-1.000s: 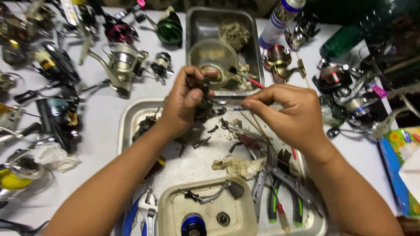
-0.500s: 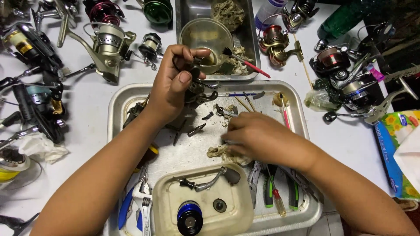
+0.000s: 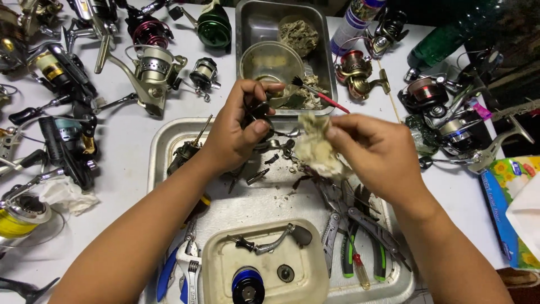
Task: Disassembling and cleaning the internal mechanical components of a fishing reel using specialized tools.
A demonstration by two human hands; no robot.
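White tabletop crowded to every edge with fishing reels, little bare room beyond the metal tray. Over that tray, left hand fingers pinching a small dark reel part; right hand fingers pinching a grimy crumpled rag, just beside it. Close below: pliers, loose screws, a cream tub; behind, a red brush.

Between the left hand and the right hand only a narrow gap stays open, and the crumpled rag fills most of it. Below the fingers, a bare strip of the metal tray gives passage. Farther below, the cream tub and the pliers block the way. Above the fingers stands the steel pan with a clear bowl. Left of the fingers, fishing reels crowd the desk.
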